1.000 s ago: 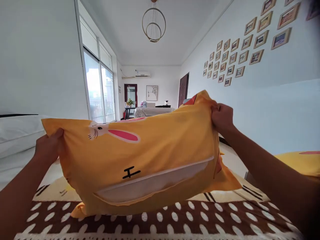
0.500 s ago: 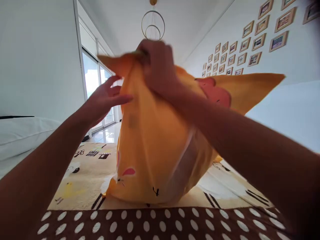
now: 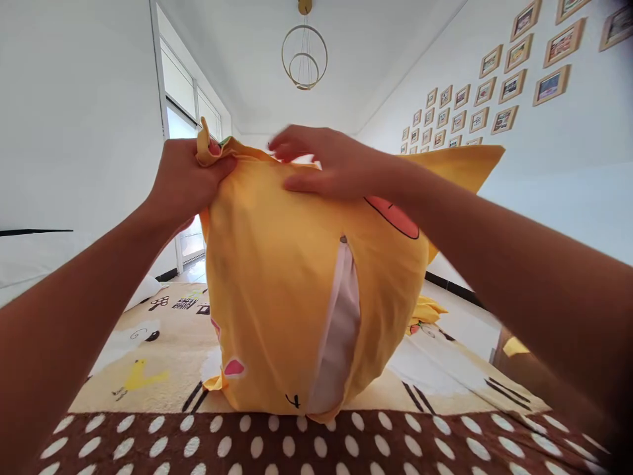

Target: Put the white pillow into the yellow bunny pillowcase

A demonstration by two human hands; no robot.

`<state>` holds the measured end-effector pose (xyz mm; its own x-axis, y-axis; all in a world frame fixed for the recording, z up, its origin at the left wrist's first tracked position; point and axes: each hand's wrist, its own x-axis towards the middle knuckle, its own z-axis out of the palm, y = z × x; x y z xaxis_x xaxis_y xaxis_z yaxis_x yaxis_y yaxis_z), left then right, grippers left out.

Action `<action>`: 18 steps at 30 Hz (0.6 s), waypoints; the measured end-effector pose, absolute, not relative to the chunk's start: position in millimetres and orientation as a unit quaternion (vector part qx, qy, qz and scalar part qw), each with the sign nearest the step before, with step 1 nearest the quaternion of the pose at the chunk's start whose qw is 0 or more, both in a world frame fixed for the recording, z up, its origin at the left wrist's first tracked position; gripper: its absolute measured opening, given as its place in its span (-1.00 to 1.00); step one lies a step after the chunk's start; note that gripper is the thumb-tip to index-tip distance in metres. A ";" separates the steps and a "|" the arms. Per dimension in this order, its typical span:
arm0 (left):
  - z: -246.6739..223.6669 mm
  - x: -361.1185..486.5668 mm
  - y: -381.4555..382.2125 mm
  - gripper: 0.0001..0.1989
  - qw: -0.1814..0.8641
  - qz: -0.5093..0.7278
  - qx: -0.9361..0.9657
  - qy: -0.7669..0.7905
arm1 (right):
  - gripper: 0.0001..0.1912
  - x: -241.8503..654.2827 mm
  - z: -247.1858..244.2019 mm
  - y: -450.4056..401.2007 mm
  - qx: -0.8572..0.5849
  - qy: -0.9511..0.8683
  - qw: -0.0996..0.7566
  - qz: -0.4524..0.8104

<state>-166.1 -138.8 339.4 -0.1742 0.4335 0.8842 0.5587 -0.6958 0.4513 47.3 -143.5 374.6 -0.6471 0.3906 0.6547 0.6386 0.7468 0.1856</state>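
A yellow pillowcase (image 3: 271,277) with pink printed patches stands upright before me on the blanket. Through a zipper opening in its front, a strip of white pillow (image 3: 341,316) shows, with a small zipper pull (image 3: 343,239) at the slit's upper end. My left hand (image 3: 182,175) is closed on the bunched upper left corner of the case. At the top edge rests my right hand (image 3: 331,161), fingers apart, its thumb against the front of the cloth. A loose yellow flap sticks out to the right behind my right forearm.
Beneath lies a cream cartoon-print blanket (image 3: 158,349) with a brown polka-dot border (image 3: 257,447) nearest me. Another crumpled yellow cloth (image 3: 428,310) lies behind on the right. White bedding (image 3: 30,270) is at the left; picture frames hang on the right wall.
My left hand has taken hold of the case's upper left corner. My right hand has let go and opened. The case has lowered slightly, shifted left and turned, showing the zipper opening more clearly.
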 end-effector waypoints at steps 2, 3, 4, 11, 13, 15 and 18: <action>336.3 -176.1 -137.1 -0.73 0.108 -0.643 -0.629 -0.423 | -0.55 86.9 377.5 -142.1 -0.364 -0.867 0.277 -0.199; 334.1 -181.2 -136.8 -0.73 0.163 -0.619 -0.625 -0.446 | -0.56 107.1 378.9 -141.0 -0.403 -0.856 0.263 -0.188; 332.0 -186.2 -136.8 -0.74 0.219 -0.593 -0.619 -0.467 | -0.58 126.1 380.2 -139.8 -0.442 -0.843 0.251 -0.175; 328.3 -206.2 -145.2 -0.53 0.270 -0.415 -0.597 -0.632 | -0.85 174.8 375.2 -137.2 -0.567 -0.729 0.350 -0.159; 333.8 -204.6 -155.5 -0.51 0.352 -0.397 -0.559 -0.637 | -0.85 166.0 371.7 -136.9 -0.550 -0.725 0.370 -0.189; 341.6 -200.9 -170.3 -0.47 0.437 -0.430 -0.545 -0.572 | -0.84 155.0 370.8 -135.7 -0.542 -0.723 0.359 -0.234; 352.5 -199.6 -192.3 -0.49 0.297 -0.402 -0.695 -0.517 | -0.86 139.1 374.3 -133.3 -0.539 -0.731 0.310 -0.282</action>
